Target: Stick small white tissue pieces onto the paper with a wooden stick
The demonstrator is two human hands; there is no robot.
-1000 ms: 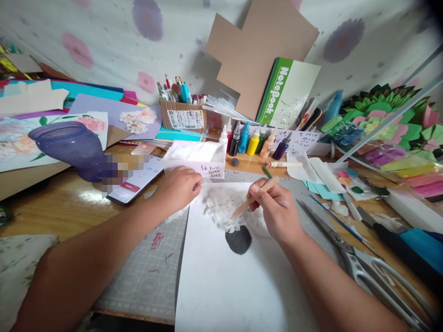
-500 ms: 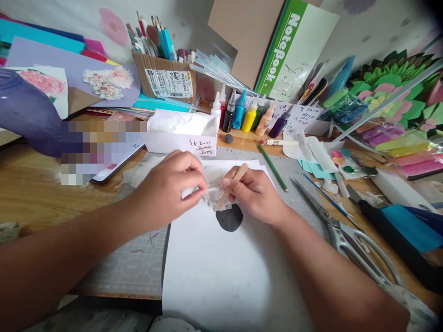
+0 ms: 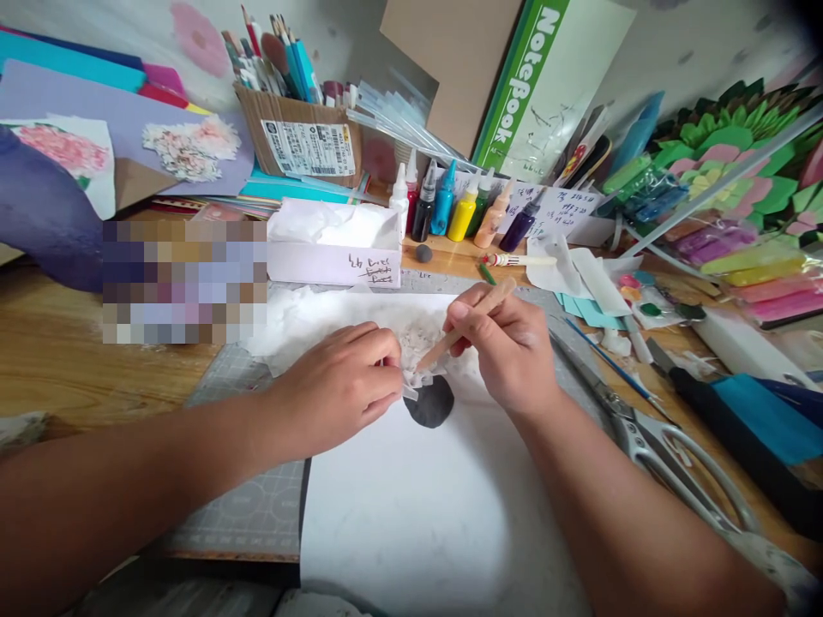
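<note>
My right hand (image 3: 507, 347) grips a flat wooden craft stick (image 3: 443, 345) at a slant. The stick's lower tip presses down into a ruffled patch of white tissue paper (image 3: 417, 337). From the left, my left hand (image 3: 344, 390) pinches a small strip of white tissue (image 3: 410, 392) beside that tip, over the edge of a black circle (image 3: 432, 407). Circle and ruffled patch both lie on a large white sheet (image 3: 386, 514). More crumpled tissue (image 3: 289, 321) spreads behind my left hand.
A paper box (image 3: 334, 257) of tissue stands behind the sheet, with paint bottles (image 3: 459, 210) beside it. Large scissors (image 3: 643, 437) and a thin blue brush (image 3: 617, 368) lie to the right. A grey cutting mat (image 3: 250, 497) extends under the sheet; a phone-like area at left is pixelated.
My left hand has come down and right, bringing the tissue strip to the stick's tip. My right hand has shifted right, uncovering the ruffled patch and hiding most of the green pencil.
</note>
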